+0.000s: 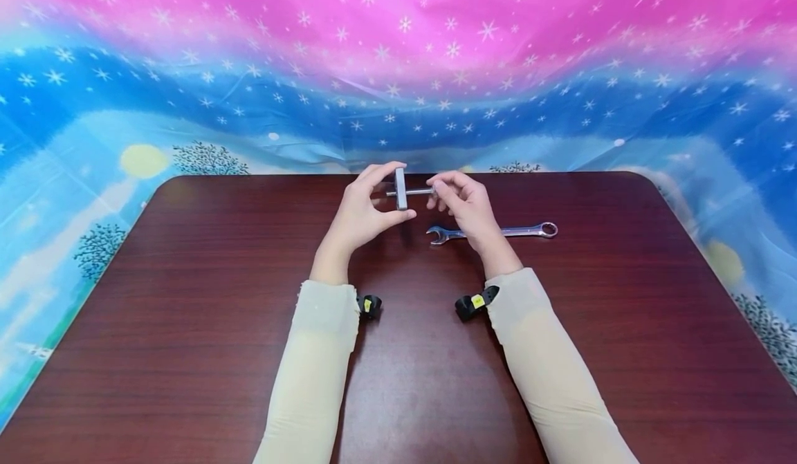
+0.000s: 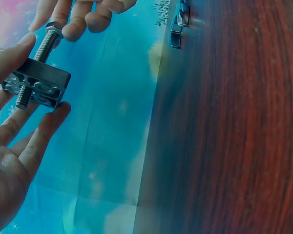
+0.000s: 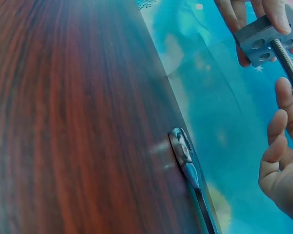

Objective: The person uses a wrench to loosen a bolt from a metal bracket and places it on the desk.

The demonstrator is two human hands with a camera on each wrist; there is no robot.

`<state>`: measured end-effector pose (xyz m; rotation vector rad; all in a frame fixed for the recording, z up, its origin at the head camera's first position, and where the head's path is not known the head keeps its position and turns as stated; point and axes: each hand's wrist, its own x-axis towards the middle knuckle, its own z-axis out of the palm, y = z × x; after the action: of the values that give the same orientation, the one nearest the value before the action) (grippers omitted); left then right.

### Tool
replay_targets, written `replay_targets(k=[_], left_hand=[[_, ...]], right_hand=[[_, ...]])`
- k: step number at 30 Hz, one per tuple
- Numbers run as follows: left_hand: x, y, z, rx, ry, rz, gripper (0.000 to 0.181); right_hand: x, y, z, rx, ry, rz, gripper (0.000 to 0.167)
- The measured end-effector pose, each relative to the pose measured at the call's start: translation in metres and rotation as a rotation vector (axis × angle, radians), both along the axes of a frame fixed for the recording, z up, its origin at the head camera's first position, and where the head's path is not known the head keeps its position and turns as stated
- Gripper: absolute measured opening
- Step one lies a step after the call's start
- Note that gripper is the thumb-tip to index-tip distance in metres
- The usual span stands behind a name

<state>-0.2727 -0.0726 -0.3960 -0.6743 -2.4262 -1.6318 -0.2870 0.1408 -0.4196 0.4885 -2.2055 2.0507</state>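
Note:
Above the far part of the table, the left hand (image 1: 361, 209) grips a grey metal block (image 1: 401, 189) by its edges between thumb and fingers. Several holes show in the block's face (image 3: 260, 45) in the right wrist view. A long threaded bolt (image 1: 418, 191) passes through the block, its tip (image 2: 23, 97) sticking out on the left hand's side. The right hand (image 1: 463, 205) pinches the bolt's hex head (image 2: 54, 28) between thumb and fingertips. A stretch of thread lies bare between head and block.
A combination wrench (image 1: 529, 231) lies on the dark wooden table (image 1: 411, 381), partly behind the right wrist. A printed snowflake cloth (image 1: 398, 70) hangs behind and beside the table. Each wrist wears a small black camera (image 1: 370, 306).

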Motion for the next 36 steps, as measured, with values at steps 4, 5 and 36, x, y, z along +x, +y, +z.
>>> replay_targets(k=[4, 5, 36], left_hand=[[0.0003, 0.0010, -0.0002, 0.003, 0.001, -0.001, 0.070], [0.0006, 0.0011, -0.0001, 0.001, -0.002, -0.001, 0.071], [0.0008, 0.0000, 0.0019, 0.016, -0.019, 0.006, 0.071]], right_hand=[[-0.0002, -0.0022, -0.0016, -0.011, 0.019, -0.041, 0.031], [-0.0003, -0.0028, -0.0019, -0.017, 0.021, -0.052, 0.031], [0.0000, -0.0071, 0.0003, -0.062, 0.003, -0.069, 0.028]])
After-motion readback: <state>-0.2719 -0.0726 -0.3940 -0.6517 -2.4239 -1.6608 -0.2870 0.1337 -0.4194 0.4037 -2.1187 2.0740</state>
